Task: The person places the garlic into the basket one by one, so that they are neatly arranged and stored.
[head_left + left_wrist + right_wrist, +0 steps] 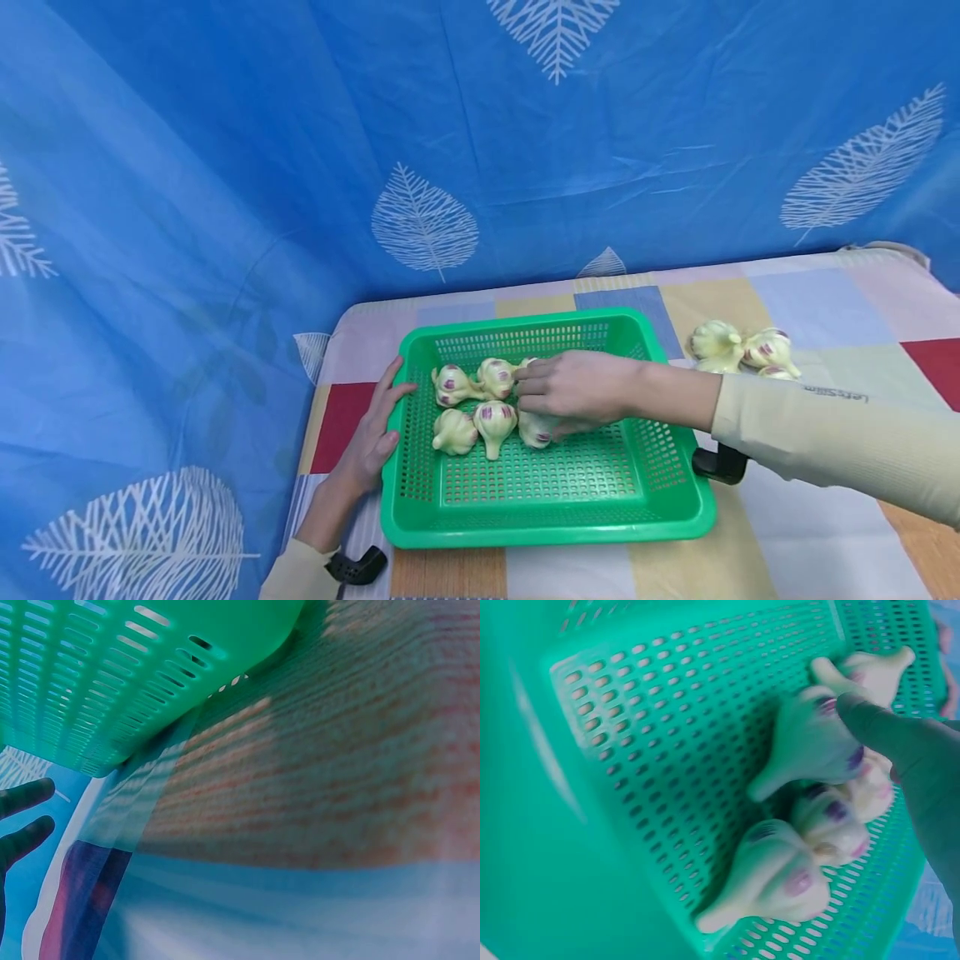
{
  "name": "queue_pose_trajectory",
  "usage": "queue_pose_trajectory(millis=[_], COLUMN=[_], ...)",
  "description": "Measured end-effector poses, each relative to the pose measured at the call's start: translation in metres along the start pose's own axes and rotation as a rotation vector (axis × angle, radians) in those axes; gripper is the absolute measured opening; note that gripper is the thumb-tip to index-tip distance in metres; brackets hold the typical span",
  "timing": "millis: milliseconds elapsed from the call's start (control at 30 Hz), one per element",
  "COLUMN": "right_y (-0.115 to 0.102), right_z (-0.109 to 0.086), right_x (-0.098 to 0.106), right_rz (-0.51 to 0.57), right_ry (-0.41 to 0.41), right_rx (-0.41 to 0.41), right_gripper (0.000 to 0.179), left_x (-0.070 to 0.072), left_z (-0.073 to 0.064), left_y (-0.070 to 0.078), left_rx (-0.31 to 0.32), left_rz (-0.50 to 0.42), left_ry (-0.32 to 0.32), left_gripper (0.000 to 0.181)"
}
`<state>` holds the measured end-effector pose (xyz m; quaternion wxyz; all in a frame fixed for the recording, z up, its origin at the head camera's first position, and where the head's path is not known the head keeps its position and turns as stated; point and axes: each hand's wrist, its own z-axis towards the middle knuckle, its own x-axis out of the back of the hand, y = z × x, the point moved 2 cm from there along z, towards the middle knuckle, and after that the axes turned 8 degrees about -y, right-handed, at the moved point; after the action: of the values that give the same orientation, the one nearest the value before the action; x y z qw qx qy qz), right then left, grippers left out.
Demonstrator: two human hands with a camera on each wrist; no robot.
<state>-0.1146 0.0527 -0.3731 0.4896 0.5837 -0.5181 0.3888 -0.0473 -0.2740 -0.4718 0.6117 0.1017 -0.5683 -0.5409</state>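
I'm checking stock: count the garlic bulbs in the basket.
At least 6: far-left bulb, second bulb right of it, near-left bulb, fourth bulb right of it, fifth bulb at the right hand, sixth bulb partly behind it. The hand may hide more.

in the head view the right hand (581,387) hides part of a garlic bulb (535,432) and nearly all of a farther bulb (528,362). the right sleeve (832,442) partly covers the loose bulbs (768,346) at right, and is itself cut off. the left wrist view crops the green basket (82,686) and all but two fingers of the left hand (26,821); its tablecloth (337,765) is blurred. the right wrist view blurs the basket wall.
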Motion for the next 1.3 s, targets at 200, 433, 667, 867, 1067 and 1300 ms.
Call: queue_pose_trajectory(millis=[200, 433, 667, 867, 1067, 1300], right_y=[-0.001, -0.013, -0.032, -0.049, -0.064, -0.083], right_z=[-0.014, -0.034, -0.059, -0.08, -0.109, -0.15], right_x=[0.013, 0.024, 0.014, -0.004, -0.025, -0.051], right_rz=[0.171, 0.325, 0.385, 0.47, 0.527, 0.633], right_ry=[0.051, 0.055, 0.103, 0.168, 0.324, 0.544], right_rx=[-0.101, -0.251, -0.418, -0.562, -0.721, -0.914], right_gripper=[0.067, 0.086, 0.087, 0.087, 0.085, 0.079], left_x=[0.0, -0.001, -0.002, -0.002, -0.003, -0.003], left_z=[0.0, -0.002, -0.001, 0.0, 0.0, -0.001], left_y=[0.0, 0.001, 0.001, 0.002, 0.002, 0.001], left_rx=[0.01, 0.008, 0.014, 0.008, -0.001, -0.002], left_rz=[-0.006, 0.004, -0.012, -0.008, -0.006, -0.013], left_ry=[0.0, 0.013, 0.011, 0.022, 0.022, 0.027], left_gripper=[0.07, 0.069, 0.068, 0.068, 0.068, 0.067])
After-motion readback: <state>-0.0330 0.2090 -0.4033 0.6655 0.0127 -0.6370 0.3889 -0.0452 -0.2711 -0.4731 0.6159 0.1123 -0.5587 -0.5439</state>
